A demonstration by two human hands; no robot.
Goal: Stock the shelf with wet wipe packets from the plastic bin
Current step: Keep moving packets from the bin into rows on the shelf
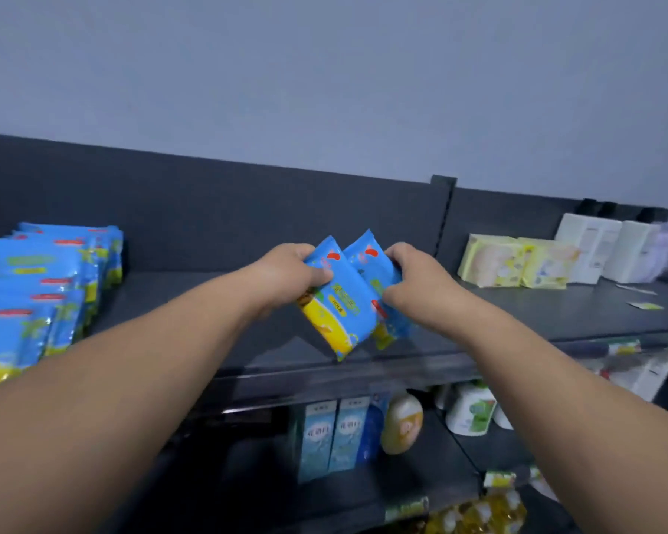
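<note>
Two blue and yellow wet wipe packets are held side by side above the dark top shelf (537, 314). My left hand (286, 269) grips the nearer packet (340, 310) at its upper edge. My right hand (413, 279) grips the second packet (375, 264), which stands just behind the first and is partly hidden by it. Both packets are tilted, their lower ends near the shelf's front edge. Several matching packets (35, 287) stand in rows at the shelf's left end. The plastic bin is out of view.
Pale yellow packs (513, 262) and white boxes (606, 248) stand at the right of the top shelf, past an upright divider (444, 210). Small labels lie loose on the shelf there. The lower shelf holds blue cartons (332, 433) and bottles (402, 422).
</note>
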